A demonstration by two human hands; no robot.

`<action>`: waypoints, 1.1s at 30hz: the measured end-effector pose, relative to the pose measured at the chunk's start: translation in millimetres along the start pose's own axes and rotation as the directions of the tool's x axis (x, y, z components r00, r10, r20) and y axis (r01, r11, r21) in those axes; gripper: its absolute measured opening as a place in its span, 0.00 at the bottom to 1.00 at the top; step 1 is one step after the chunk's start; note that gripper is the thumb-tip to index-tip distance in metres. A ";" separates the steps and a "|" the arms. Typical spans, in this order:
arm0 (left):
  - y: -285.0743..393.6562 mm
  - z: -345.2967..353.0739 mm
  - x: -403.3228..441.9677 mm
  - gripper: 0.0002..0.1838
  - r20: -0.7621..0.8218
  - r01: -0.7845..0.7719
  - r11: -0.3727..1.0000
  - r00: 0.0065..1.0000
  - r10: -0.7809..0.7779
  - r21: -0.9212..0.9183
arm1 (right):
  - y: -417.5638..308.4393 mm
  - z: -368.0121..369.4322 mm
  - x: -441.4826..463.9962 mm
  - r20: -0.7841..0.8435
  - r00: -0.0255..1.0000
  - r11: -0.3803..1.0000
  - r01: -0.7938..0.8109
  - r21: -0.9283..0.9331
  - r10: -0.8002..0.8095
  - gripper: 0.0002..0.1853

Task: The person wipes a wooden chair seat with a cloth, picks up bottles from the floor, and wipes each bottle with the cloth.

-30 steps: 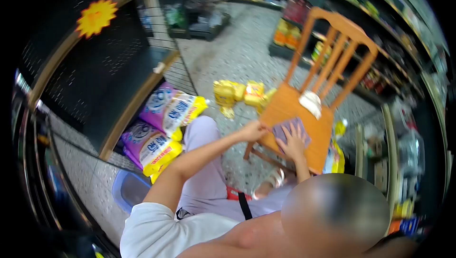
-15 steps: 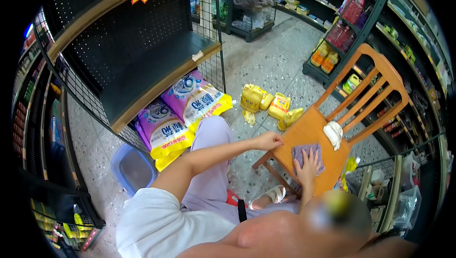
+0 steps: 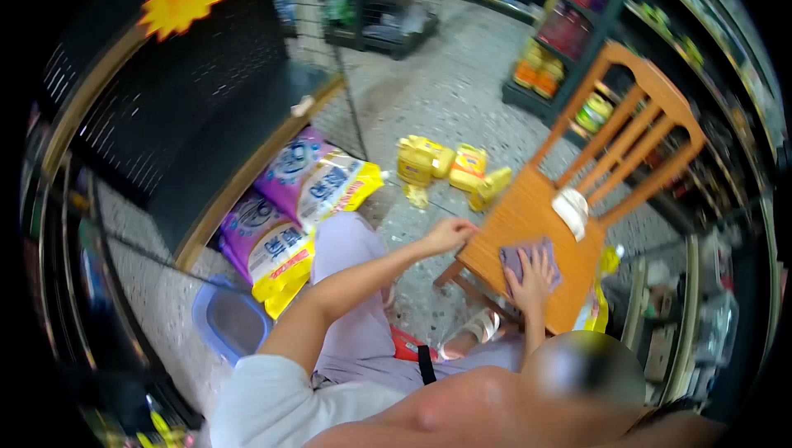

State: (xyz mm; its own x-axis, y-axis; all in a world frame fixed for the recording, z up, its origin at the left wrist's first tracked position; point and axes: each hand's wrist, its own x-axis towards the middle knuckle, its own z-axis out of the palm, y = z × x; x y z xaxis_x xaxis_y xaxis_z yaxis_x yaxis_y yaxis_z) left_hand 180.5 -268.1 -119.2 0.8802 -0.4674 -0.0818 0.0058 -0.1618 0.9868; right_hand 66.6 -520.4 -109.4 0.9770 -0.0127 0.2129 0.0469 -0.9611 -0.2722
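A wooden chair [image 3: 540, 221] stands right of centre. On its seat lies a purple cloth [image 3: 513, 260], with my right hand [image 3: 532, 279] flat on top and its fingers spread. My left hand [image 3: 450, 234] is at the seat's left edge, its fingers drawn together; whether they hold anything is too small to tell. A crumpled white cloth [image 3: 571, 213] rests on the seat near the backrest.
Yellow bottles [image 3: 415, 161] are on the floor beyond the chair. Purple and yellow bags [image 3: 318, 180] lie below a dark shelf [image 3: 223, 176] at the left. Near my left elbow is a blue basin [image 3: 231, 320]. Stocked shelves [image 3: 664, 27] line the right side.
The camera view has swung about, so the whole scene shifts in the frame. My right hand remains on the purple cloth, and my left hand remains by the seat's edge.
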 end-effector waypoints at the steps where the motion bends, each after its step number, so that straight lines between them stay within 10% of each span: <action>1: -1.2 -1.6 2.0 0.14 0.012 0.020 1.000 1.000 -0.020 0.016 | 4.5 2.0 -1.9 -0.018 1.000 1.000 0.007 -0.013 -0.007 0.30; 21: -108.2 -79.3 86.3 0.14 -0.048 0.462 0.766 0.842 -0.537 -0.447 | -16.4 11.8 38.9 -0.049 0.992 0.992 -0.116 -0.051 0.113 0.32; 33: -208.3 -137.0 226.6 0.27 -0.171 0.382 0.562 0.697 -0.696 -0.733 | -22.3 18.0 68.2 -0.024 0.988 0.981 -0.155 -0.116 0.153 0.33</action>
State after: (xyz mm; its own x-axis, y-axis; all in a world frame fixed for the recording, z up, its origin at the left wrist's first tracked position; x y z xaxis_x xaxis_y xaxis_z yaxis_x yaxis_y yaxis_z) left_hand 443.8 -221.2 -324.2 0.6906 -0.0645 -0.7203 0.6874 0.3680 0.6261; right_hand 136.0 -494.8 -105.7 0.9674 -0.1663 0.1912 -0.1294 -0.9730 -0.1912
